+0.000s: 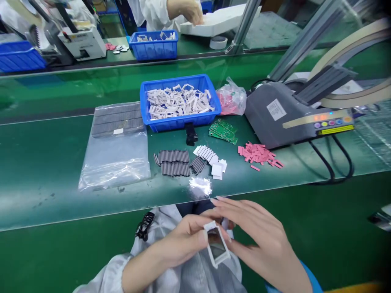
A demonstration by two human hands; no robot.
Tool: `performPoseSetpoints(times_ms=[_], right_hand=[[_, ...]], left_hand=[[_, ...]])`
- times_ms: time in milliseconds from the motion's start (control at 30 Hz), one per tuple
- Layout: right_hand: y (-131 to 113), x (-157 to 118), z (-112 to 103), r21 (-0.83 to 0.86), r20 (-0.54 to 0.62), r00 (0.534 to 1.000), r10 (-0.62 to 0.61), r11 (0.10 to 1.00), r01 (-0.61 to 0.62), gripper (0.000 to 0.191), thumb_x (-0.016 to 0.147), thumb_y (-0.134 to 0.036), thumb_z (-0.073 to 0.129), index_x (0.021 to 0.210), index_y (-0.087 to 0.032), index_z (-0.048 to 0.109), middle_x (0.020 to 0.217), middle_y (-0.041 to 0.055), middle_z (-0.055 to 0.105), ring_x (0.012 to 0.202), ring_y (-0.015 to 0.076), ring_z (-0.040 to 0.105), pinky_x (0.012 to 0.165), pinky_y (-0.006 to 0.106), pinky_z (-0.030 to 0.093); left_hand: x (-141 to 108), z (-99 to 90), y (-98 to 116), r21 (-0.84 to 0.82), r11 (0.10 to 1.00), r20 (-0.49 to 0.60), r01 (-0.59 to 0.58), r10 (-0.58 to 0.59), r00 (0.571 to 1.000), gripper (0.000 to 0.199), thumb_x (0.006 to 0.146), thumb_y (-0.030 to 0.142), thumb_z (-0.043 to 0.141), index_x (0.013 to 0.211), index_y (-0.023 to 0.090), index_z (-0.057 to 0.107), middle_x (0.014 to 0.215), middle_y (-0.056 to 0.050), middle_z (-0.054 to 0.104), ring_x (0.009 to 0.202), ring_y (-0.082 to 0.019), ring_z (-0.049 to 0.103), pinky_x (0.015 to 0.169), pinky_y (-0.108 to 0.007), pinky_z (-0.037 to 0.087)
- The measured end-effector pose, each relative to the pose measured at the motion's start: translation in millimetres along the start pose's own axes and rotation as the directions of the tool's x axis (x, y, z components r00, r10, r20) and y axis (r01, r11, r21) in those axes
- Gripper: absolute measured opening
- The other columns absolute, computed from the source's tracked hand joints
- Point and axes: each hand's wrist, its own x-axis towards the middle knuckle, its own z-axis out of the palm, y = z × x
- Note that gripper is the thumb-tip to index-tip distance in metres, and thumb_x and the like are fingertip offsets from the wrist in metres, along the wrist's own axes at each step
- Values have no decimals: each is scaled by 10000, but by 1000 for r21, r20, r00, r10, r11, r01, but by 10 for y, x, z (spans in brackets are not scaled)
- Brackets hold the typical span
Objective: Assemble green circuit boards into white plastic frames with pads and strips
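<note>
White frame [210, 248] with a dark, glossy centre, held tilted at lower centre of the view, above the person's white smock [159, 230]. The left hand [180, 244] has its fingers closed together, with the thumb pressed on the frame's left edge, clamping it. The right hand [256, 240] arches over the frame's right side, fingers together and fingertips pointing left. Its thumb side lies against the frame, but whether it grips cannot be told.

Just beyond the hands, a shiny film scrap [200, 187] lies near the edge of a green bench [45, 171]. At centre, a blue crate [180, 79] is heaped with white frames. To its left lies a clear bag [114, 167] holding rows of dark ribbed strips. More loose strips [174, 162] lie in front of the crate, beside white pads [207, 156]. A black clip [191, 134] sits at the crate's front wall. To the right are green circuit boards [222, 131], scattered pink pads [259, 154] and a pink-filled plastic bag [230, 97]. A grey machine [275, 114] with coloured buttons stands at right.

Across the upper part of the view, on a farther bench, a co-worker's hand [186, 10] rests on a white foam tray [214, 22]. A second blue crate [154, 51] and a tape roll [218, 42] sit nearby.
</note>
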Motion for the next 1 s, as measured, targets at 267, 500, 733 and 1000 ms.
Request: performPoseSetpoints(times_ms=[267, 500, 733, 1000], right_hand=[[80, -87, -41, 95, 139, 989, -53, 995, 40, 219, 883, -218, 566, 1101, -201, 581, 1009, 22, 726, 934, 170, 690, 751, 300, 561], [85, -123, -10, 127, 44, 998, 34, 991, -40, 195, 848, -187, 605, 1043, -194, 603, 1033, 56, 708, 948, 167, 673, 761, 270, 567], [26, -129, 54, 29, -180, 982, -56, 998, 62, 141, 731, -69, 641, 747, -209, 626, 882, 43, 709, 923, 202, 641, 904, 387, 460], [365, -50, 600, -186, -389, 915, -107, 982, 36, 163, 726, -52, 675, 791, -195, 633, 845, 17, 747, 868, 195, 705, 1057, 423, 344]], left_hand=[[-45, -120, -146, 108, 994, 88, -27, 18, 996, 417, 672, 557, 707, 879, 200, 770, 997, -75, 576, 927, -195, 561, 881, -312, 424], [-68, -81, -112, -58, 998, 28, 32, -30, 999, 435, 610, 559, 750, 837, 190, 774, 1119, -89, 551, 908, -199, 595, 915, -350, 441], [-128, -106, -104, -128, 992, -41, 3, -9, 999, 396, 639, 521, 750, 850, 186, 766, 1109, -65, 595, 905, -164, 611, 894, -278, 456], [-245, -305, 81, -128, 989, -142, -69, 51, 989, 338, 736, 483, 687, 935, 215, 743, 1182, -54, 679, 1082, -221, 630, 983, -307, 441]])
